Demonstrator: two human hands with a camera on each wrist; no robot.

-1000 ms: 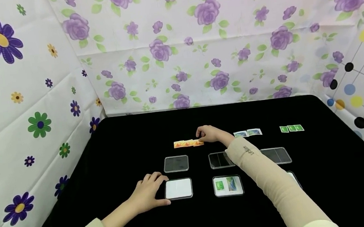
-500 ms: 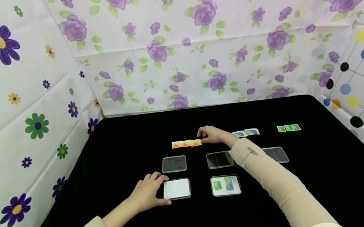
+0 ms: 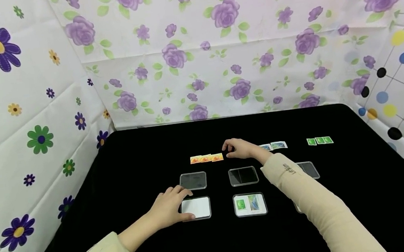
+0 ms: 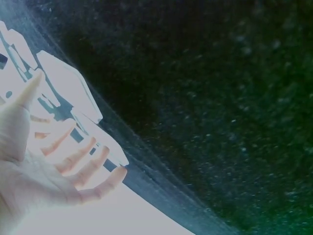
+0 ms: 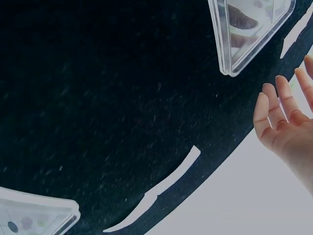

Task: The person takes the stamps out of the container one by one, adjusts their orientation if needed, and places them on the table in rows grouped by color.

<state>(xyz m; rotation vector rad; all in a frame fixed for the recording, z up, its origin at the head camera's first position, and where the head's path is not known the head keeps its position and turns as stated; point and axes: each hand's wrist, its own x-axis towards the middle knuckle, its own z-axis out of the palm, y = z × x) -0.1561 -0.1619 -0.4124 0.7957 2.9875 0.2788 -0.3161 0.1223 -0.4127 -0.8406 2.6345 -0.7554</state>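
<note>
In the head view my left hand (image 3: 168, 208) is at the left edge of a clear case holding a white card (image 3: 199, 207). Its thumb overlaps the near corner and its fingers stretch over the far one. The left wrist view shows this hand (image 4: 58, 171) with spread fingers and nothing in it. Farther back, my right hand (image 3: 241, 148) hovers between a row of orange stamps (image 3: 206, 158) and blue landscape stamps (image 3: 278, 145), partly covering the latter. Loosely bent fingers hold nothing in the right wrist view, where a clear case (image 5: 225, 49) lies beside them.
Clear cases lie in a row: left (image 3: 193, 181), middle (image 3: 243, 176) and right (image 3: 310, 170), the last partly behind my right sleeve. A case with green and blue stamps on white (image 3: 250, 205) sits in front. Green stamps (image 3: 319, 141) lie at the back right.
My right hand has drawn slightly right, away from the orange stamps. The left hand has shifted right, its fingers and thumb now reaching over the white card's case. The view has shifted a little.
</note>
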